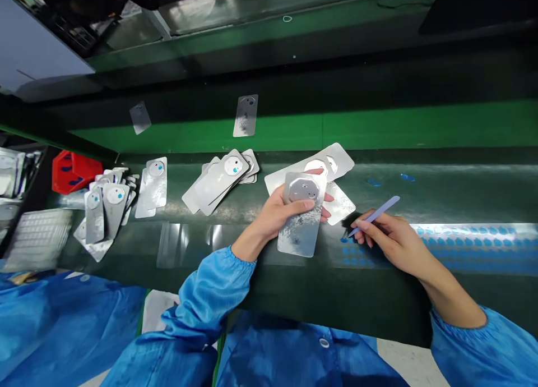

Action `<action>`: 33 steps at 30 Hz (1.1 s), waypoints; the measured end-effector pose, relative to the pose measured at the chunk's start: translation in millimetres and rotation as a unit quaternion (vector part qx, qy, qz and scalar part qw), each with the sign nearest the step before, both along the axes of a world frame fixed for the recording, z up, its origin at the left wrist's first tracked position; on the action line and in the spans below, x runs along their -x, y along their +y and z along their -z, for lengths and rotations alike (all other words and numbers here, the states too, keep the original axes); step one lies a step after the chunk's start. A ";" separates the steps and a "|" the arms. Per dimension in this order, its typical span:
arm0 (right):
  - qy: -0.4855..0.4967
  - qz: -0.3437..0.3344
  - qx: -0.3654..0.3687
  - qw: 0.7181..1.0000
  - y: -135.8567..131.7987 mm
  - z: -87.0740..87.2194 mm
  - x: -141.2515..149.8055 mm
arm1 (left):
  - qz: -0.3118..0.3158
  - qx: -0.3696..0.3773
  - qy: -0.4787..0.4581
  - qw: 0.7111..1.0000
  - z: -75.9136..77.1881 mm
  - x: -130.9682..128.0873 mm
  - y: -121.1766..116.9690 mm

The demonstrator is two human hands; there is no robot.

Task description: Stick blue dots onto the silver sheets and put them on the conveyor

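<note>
Hands both closed: our left hand [281, 214] grips a foil card [300, 233] over the table [269, 277], thumb across its face, while our right hand [389, 236] pinches slim tweezers [376, 215]. That card looks light, thin and slippery, easily bent, so we would hold it by its long edges.

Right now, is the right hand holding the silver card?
No, the right hand pinches lavender tweezers, while the left hand holds the silver card.
</note>
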State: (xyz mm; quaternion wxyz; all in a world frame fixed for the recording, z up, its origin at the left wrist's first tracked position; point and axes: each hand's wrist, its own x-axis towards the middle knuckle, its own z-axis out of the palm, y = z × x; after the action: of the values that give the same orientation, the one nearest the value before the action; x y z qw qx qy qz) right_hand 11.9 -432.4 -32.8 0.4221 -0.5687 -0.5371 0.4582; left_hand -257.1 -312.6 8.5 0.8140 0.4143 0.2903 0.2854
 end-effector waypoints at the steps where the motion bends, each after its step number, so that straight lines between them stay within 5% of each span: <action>1: 0.025 0.017 -0.002 1.000 0.0 -2.8 1.0 | 0.006 0.005 -0.010 1.000 7.6 -0.8 -4.5; 7: 0.114 0.130 -0.092 0.981 7.8 -30.4 27.7 | 0.068 0.041 -0.040 0.996 29.7 -14.0 -30.2; 33: 0.046 0.139 -0.061 0.987 14.1 -41.5 38.7 | 0.105 0.026 -0.065 0.992 42.7 -23.7 -36.3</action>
State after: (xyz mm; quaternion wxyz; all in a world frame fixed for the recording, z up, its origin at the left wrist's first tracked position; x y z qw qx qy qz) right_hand -26.8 -418.4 8.6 0.5396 -0.5895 -0.4596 0.3874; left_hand -233.4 -348.9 -34.3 0.8670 0.4020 0.1989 0.2173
